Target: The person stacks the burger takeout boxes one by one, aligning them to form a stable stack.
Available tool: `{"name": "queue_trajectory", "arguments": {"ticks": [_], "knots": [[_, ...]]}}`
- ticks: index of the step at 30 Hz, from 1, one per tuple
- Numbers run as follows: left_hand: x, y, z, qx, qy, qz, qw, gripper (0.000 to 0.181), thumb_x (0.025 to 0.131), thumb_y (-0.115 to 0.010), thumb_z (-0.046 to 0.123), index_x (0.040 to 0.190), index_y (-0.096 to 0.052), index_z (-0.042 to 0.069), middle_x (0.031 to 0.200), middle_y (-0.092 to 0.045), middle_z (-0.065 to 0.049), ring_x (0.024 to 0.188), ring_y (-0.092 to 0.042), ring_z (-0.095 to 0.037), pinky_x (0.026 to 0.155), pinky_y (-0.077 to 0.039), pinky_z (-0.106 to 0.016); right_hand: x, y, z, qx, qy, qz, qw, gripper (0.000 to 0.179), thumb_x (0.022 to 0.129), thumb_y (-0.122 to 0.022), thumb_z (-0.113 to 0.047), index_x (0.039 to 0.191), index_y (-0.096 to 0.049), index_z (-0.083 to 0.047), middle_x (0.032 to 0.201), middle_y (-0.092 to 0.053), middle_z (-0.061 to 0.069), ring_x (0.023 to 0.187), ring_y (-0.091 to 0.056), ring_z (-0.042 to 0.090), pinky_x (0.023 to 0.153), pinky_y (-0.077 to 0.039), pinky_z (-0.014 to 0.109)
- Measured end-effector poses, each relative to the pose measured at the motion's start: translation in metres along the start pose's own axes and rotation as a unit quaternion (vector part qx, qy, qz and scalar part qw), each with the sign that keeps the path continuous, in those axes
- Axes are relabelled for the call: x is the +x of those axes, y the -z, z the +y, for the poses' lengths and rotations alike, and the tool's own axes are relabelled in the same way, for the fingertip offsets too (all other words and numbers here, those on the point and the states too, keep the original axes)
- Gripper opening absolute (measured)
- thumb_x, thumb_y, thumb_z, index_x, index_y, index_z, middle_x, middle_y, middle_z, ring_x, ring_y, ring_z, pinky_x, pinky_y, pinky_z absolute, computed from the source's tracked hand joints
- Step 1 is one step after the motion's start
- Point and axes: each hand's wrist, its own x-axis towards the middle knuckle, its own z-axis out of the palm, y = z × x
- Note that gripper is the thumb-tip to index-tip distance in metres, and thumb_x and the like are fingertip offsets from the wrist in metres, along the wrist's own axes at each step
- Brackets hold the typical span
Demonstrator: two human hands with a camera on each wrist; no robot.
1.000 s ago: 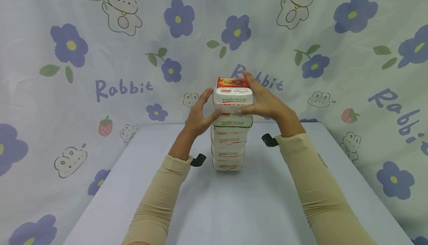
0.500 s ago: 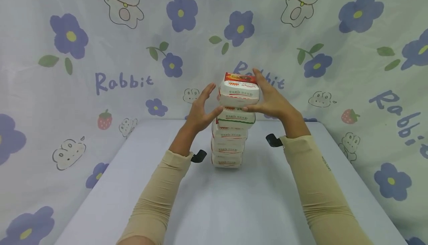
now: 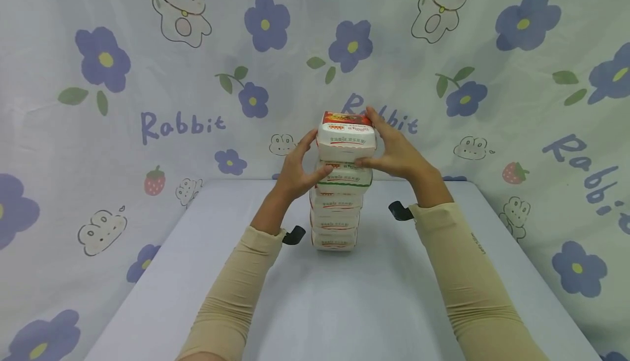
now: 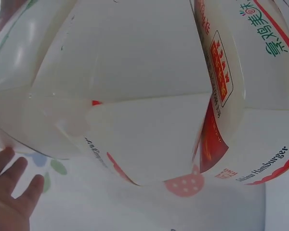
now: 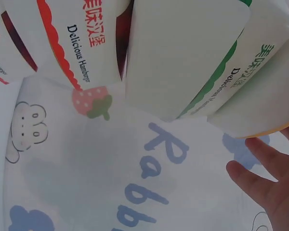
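A tall stack of white hamburger boxes stands on the table (image 3: 374,273). Its top box (image 3: 346,141) has a red burger picture on the lid and sits over a green-trimmed box (image 3: 344,181); the lower boxes (image 3: 334,221) carry red trim. My right hand (image 3: 401,150) is at the right side of the top box, thumb in front near its lower edge, straight fingers spread toward the back. At the left, my left hand (image 3: 295,172) has its fingertips beside the top box and its thumb over the green-trimmed box's front corner. Upper boxes sit slightly right of the lower ones.
The white table's far edge (image 3: 256,180) meets a hanging cloth (image 3: 285,65) printed with rabbits, purple flowers and strawberries. Black wrist mounts stick out from the left cuff (image 3: 293,236) and the right cuff (image 3: 401,211).
The top boxes shifted right on the stack half a second ago and now sit partly back to the left. Both hands stay around them; the left fingertips have come closer to the top box.
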Motion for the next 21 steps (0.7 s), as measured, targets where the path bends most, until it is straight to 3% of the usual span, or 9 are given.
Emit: {"name": "queue_trajectory", "arguments": {"ticks": [6,13,21], "knots": [[-0.002,0.005,0.001,-0.013,-0.027,0.021,0.9993,0.092,0.082,-0.063,0.066,0.153,-0.030,0.017,0.151,-0.039,0.001,0.139,-0.033,-0.016,0.110,-0.032,-0.041,0.000,0.001,-0.008,-0.007,0.018,0.015,0.9997,0.120,0.069,-0.085,-0.050,0.155,-0.003,-0.039,0.157,-0.021,-0.014,0.143,-0.024,0.018,0.112,-0.025,0.054],[-0.008,0.007,0.005,-0.018,-0.023,0.024,0.9993,0.089,0.083,-0.063,0.064,0.153,-0.030,0.021,0.151,-0.039,0.005,0.140,-0.032,-0.015,0.110,-0.031,-0.040,-0.003,-0.001,-0.014,-0.008,0.029,0.020,0.9994,0.121,0.068,-0.088,-0.045,0.157,-0.007,-0.033,0.157,-0.021,-0.012,0.144,-0.020,0.015,0.113,-0.023,0.052],[-0.017,0.007,0.006,-0.003,-0.033,0.039,0.9987,0.089,0.084,-0.061,0.064,0.153,-0.032,0.017,0.152,-0.039,0.001,0.139,-0.034,-0.017,0.110,-0.033,-0.040,-0.007,-0.005,-0.014,-0.023,0.046,0.023,0.9984,0.120,0.068,-0.088,-0.044,0.157,-0.009,-0.029,0.159,-0.016,-0.009,0.145,-0.018,0.017,0.113,-0.023,0.052]]}}
